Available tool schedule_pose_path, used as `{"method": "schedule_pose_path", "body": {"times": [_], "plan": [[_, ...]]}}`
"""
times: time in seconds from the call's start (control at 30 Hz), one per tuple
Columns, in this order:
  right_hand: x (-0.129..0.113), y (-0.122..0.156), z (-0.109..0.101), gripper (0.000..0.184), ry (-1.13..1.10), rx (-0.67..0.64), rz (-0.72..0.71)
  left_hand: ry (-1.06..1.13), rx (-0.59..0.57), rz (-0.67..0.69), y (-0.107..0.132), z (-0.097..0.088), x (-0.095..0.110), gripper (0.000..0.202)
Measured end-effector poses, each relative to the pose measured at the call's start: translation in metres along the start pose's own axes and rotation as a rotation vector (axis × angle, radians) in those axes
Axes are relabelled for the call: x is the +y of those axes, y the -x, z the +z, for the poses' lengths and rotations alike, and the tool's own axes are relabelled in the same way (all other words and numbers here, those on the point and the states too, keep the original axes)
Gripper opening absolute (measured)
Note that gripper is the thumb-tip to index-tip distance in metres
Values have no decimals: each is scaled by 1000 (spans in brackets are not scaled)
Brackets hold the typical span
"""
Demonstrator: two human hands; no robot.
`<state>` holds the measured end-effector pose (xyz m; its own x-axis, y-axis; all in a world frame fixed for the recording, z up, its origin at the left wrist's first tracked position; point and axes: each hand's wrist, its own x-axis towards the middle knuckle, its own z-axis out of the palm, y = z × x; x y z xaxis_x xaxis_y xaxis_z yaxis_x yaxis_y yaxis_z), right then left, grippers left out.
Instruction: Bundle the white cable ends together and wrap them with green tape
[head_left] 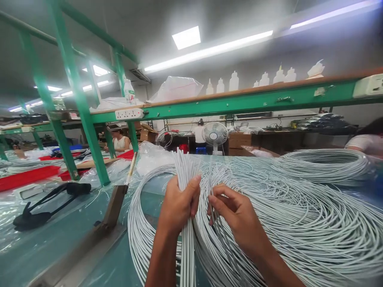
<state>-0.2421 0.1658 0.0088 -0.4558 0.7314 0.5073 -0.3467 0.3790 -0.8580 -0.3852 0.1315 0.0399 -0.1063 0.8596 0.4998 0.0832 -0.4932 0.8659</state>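
Observation:
My left hand (pixel 180 201) is wrapped round a thick bundle of light grey cables (pixel 186 169), whose cut ends stand up above the fist. To its right, my right hand (pixel 231 207) pinches a few strands of the same grey cable (pixel 223 235) between thumb and fingers. Below and beside both hands spreads a large heap of coiled grey cable (pixel 299 215). A looser loop of cable (pixel 139 223) curves round on the left of the bundle. The lower part of the bundle runs down past my left wrist.
A paper cutter (pixel 110 211) with a raised arm stands at the left. Beyond it lies a black strap-like item (pixel 50 205). A separate cable coil (pixel 321 165) sits at the back right. A green shelf (pixel 239 104) carries bottles. A fan (pixel 214 135) and several people are farther off.

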Motion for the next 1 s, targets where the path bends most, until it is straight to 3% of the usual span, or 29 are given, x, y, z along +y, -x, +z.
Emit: {"method": "schedule_pose_path", "body": {"times": [0.27,0.47,0.57,0.67,0.77,0.9,1.0], "plan": [[-5,-2,6,21,-91,43,-18,-39,91,-68,-5,28,-1,35],[4,-4,3,24,-140,-27,0,-77,118,-98,-5,20,-5,41],[13,-6,-2,38,-98,-12,-33,-61,124,-48,-5,14,-9,41],[19,-6,-8,55,-132,24,110,-53,90,-23,-4,10,-7,37],[17,-6,-12,52,-300,-62,267,-114,65,16,-2,6,-3,35],[6,-5,-19,42,-529,-222,302,-195,76,52,-2,4,1,35],[3,-4,-21,37,-552,-278,314,-184,86,42,-1,5,3,34]]}}
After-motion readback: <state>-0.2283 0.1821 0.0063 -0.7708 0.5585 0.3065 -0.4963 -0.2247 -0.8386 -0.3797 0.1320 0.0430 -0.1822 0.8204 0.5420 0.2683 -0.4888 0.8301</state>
